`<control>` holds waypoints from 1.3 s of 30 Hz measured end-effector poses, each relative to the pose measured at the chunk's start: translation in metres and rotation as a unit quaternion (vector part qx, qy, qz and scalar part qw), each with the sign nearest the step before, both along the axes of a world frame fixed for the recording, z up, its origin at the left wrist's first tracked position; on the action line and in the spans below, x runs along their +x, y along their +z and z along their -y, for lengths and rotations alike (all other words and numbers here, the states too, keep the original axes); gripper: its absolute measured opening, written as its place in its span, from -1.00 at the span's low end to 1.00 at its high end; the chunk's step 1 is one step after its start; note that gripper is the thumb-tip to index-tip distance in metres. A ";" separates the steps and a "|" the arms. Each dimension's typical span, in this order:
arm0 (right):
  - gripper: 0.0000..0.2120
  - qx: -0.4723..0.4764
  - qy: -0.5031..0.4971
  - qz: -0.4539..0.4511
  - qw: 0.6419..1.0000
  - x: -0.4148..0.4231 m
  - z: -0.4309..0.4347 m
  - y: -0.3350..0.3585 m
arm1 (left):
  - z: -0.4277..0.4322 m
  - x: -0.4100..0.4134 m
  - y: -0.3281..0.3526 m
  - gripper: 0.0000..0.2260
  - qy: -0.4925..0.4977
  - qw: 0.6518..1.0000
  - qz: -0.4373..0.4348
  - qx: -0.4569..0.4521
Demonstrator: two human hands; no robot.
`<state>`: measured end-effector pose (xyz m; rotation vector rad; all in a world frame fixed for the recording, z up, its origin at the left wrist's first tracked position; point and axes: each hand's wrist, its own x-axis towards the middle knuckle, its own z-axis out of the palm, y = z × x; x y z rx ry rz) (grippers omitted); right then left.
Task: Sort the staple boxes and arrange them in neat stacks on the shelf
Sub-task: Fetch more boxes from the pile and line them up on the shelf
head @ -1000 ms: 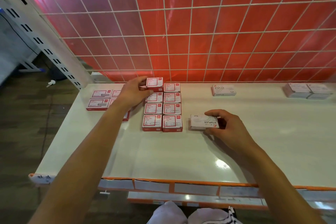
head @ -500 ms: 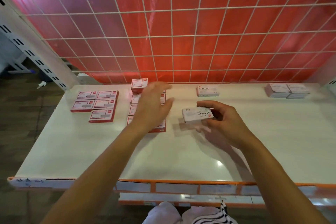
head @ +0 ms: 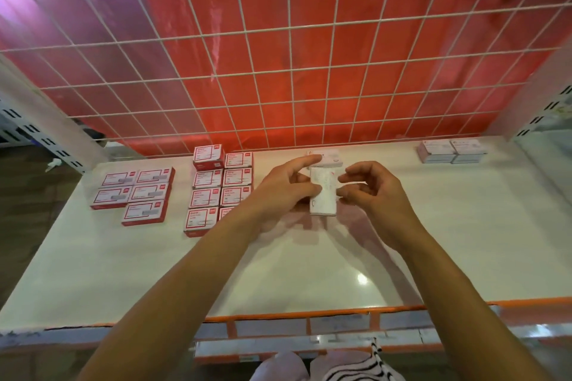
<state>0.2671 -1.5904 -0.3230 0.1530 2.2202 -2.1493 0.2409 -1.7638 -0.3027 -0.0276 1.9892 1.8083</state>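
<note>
A white staple box [head: 324, 195] is held lengthwise between my hands just above the white shelf [head: 278, 275]. My left hand [head: 284, 192] grips its left edge with the thumb, index finger stretched out over it. My right hand [head: 371, 192] pinches its right edge with curled fingertips. Another white staple box [head: 330, 156] lies right behind them. Red staple boxes [head: 221, 189] form two columns left of my hands, one box stacked on the back left one. A second red group [head: 136, 190] lies further left. A white stack [head: 450, 151] sits at the back right.
A white wire grid [head: 278, 71] with a red panel behind closes the shelf's back. Perforated uprights [head: 46, 139] flank the shelf at both ends. An orange label strip [head: 309, 318] runs along the front edge. Bare shelf surface lies to the right of my hands.
My left hand left the red boxes and came over to the white box. The box has been lifted toward the back and turned lengthwise, now held between both hands.
</note>
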 end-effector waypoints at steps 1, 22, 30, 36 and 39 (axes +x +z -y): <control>-0.79 0.002 -0.001 -0.002 1.000 0.000 -0.002 -0.001 | -0.004 0.000 0.000 -0.62 0.011 1.000 0.017 0.013; -0.51 0.166 0.004 -0.076 0.983 -0.021 -0.026 -0.019 | -0.040 -0.010 -0.014 -0.83 0.159 0.982 0.080 0.061; -0.62 0.162 0.019 -0.074 0.984 -0.014 -0.021 -0.012 | -0.040 -0.005 -0.016 -0.84 0.134 0.987 0.066 0.057; -0.68 0.123 0.046 -0.089 0.987 -0.008 -0.023 -0.014 | -0.041 -0.004 -0.022 -0.94 0.185 0.966 0.077 0.163; -0.62 0.093 0.028 -0.077 0.992 -0.007 -0.024 -0.018 | -0.039 -0.004 -0.022 -0.90 0.184 0.959 0.084 0.198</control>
